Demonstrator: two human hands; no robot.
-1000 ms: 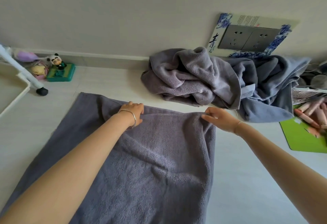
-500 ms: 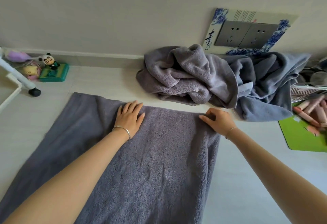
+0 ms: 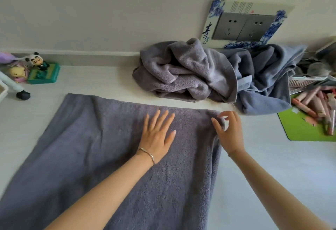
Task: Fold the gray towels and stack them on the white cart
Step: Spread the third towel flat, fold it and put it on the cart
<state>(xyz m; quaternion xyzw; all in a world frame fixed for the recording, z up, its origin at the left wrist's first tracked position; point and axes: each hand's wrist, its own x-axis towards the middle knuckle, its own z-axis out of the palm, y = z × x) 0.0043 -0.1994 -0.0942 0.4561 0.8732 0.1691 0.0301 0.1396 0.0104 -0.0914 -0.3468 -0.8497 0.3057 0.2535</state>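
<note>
Pressing palm-down with the left grip [image 3: 156, 133], fingers straight and spread, on the gray towel [image 3: 101, 157] just short of its far edge. Wearing a thin bracelet [image 3: 147, 155] at that wrist. Pinching with the right grip [image 3: 230, 131], thumb and curled fingers closed on the towel's far right corner. Lying flat and smooth across the pale floor [image 3: 272, 175], that towel, and running out of view at the near side. Beyond its far edge, heaped against the wall: crumpled gray towels [image 3: 181, 73], with a bluer one [image 3: 263, 84] bunched to their right. Above the heap, a wall socket [image 3: 243, 26] in a blue-and-white surround. Far left, the leg and black wheel of the white cart [image 3: 11, 84], near a panda figure [image 3: 37, 60] on a green box [image 3: 43, 75]. Far right, a green mat [image 3: 305, 129] with pink tubes [image 3: 309, 102] piled on it.
</note>
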